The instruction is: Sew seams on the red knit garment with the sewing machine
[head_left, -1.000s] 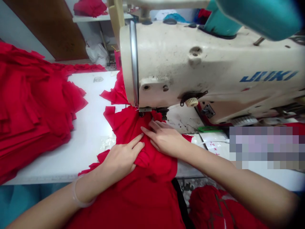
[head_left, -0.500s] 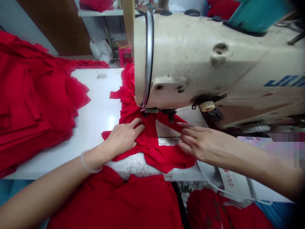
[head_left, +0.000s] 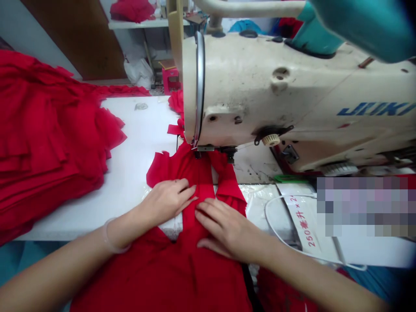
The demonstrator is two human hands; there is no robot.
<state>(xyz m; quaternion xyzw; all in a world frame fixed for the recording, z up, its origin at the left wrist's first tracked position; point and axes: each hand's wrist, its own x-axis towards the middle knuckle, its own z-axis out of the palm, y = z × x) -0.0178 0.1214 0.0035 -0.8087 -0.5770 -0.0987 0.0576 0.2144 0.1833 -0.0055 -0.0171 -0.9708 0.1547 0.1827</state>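
Observation:
A strip of red fabric (head_left: 203,182) runs from under the presser foot of the sewing machine (head_left: 240,86) toward me, over the table's front edge. My left hand (head_left: 170,197) rests on its left side, fingers bent and close together, pinching the fabric. Palm down on the strip lies my right hand (head_left: 227,229), its fingers extended and the thumb apart, just right of my left fingertips. Both hands are in front of the needle area, whose needle is too small to make out.
A large pile of red fabric (head_left: 48,147) covers the left of the white table (head_left: 130,173). More red cloth (head_left: 156,277) lies over my lap. Right of the machine bed are a printed white bag (head_left: 302,221) and a looped white cord.
My right hand has moved left and toward me, close to my left hand. My left hand has shifted slightly nearer. The fabric now stretches in a strip toward my lap. The view has shifted.

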